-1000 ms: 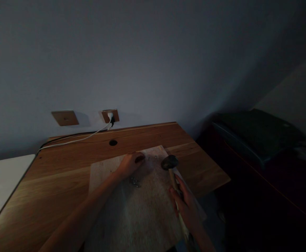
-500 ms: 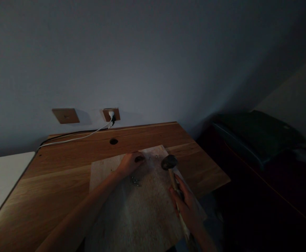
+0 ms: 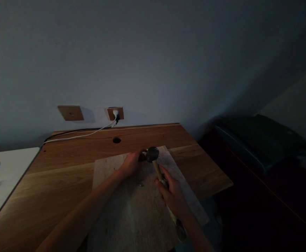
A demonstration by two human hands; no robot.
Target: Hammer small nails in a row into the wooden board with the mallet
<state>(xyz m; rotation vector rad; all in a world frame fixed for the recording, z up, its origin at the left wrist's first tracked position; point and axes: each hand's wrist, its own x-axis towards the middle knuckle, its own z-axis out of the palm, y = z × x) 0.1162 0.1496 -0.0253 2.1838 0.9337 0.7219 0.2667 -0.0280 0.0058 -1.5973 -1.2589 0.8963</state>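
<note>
Right grip [image 3: 172, 196] closed round hammer [image 3: 153, 154]; left grip [image 3: 131, 165] beside its head (hold unclear)

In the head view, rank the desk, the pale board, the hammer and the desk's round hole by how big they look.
Largest to smallest:
1. desk
2. board
3. hammer, its handle partly hidden by the right hand
4. hole
The hole lies farther from the camera, yet looks plainly smallest.

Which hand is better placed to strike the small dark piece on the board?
Right, most likely: the right hand grips the hammer, whose head sits just beside the piece. The left hand is at the piece, apparently steadying it on the board.
</note>
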